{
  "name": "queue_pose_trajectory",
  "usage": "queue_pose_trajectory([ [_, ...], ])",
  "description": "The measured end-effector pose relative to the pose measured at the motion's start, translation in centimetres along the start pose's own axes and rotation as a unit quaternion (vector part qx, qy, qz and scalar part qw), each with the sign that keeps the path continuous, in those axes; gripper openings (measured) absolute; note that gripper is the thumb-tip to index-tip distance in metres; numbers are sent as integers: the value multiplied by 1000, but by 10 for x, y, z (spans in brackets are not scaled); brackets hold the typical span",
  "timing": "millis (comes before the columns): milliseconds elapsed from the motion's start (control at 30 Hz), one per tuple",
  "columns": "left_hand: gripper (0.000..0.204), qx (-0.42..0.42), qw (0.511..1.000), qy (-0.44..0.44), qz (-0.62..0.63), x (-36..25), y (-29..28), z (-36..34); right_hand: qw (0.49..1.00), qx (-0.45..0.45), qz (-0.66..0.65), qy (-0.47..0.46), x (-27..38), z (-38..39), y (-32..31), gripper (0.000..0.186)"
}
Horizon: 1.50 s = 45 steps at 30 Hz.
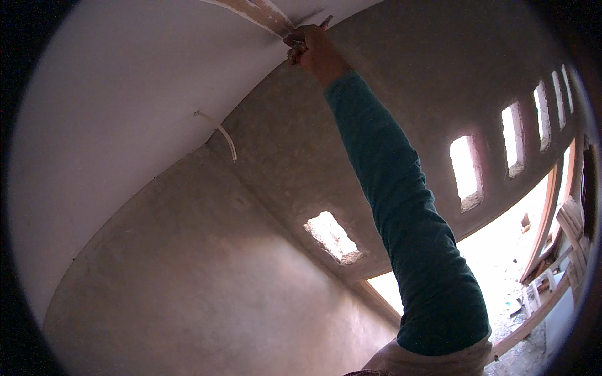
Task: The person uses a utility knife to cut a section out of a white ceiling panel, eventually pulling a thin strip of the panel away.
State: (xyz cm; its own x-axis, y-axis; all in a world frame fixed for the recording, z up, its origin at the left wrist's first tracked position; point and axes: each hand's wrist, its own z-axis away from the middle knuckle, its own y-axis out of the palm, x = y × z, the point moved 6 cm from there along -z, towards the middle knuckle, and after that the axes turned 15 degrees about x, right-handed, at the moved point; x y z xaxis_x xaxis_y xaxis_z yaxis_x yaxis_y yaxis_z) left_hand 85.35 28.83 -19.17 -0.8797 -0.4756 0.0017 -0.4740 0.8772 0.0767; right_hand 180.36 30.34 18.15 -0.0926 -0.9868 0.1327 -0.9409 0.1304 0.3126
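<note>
My right arm, in a dark green sleeve, reaches up from the lower right to where the ceiling meets the wall. At its end my right hand (316,53) is closed around a small thin tool (327,22). Only one end of the tool sticks out above the knuckles, dark at the tip and reddish lower down; I cannot make out its kind. Against the fingers runs a brown strip (254,14) with rough white edges, along the white ceiling (125,106). My left hand is out of the picture.
A pale bent tube (224,135) hangs from the ceiling near the corner. The grey plastered wall (269,194) has several narrow openings, one a rough-edged hole (333,238). At the lower right are a bright doorway, a wooden frame (544,219) and stacked planks (572,222).
</note>
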Motion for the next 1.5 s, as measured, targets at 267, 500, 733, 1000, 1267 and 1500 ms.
queue_pose_trajectory([
  [267,78,-11,1000,6,-1,5,0,3,992,83,90,-33,-29,-37,-25,12],
  [500,77,-9,1000,3,-2,4,-6,0,996,62,-30,-54,-42,-24,-1,13],
  [733,80,0,1000,-23,-15,18,5,11,990,41,94,-102,-14,2,11,21],
  [1000,81,-13,1000,-12,-26,16,2,12,994,53,9,-95,7,13,26,23],
  [1267,76,7,1000,-20,2,10,7,5,990,116,-36,-68,-10,-23,5,33],
  [1500,73,-17,1000,-1,13,4,-8,1,984,69,-158,-38,-5,-2,25,14],
])
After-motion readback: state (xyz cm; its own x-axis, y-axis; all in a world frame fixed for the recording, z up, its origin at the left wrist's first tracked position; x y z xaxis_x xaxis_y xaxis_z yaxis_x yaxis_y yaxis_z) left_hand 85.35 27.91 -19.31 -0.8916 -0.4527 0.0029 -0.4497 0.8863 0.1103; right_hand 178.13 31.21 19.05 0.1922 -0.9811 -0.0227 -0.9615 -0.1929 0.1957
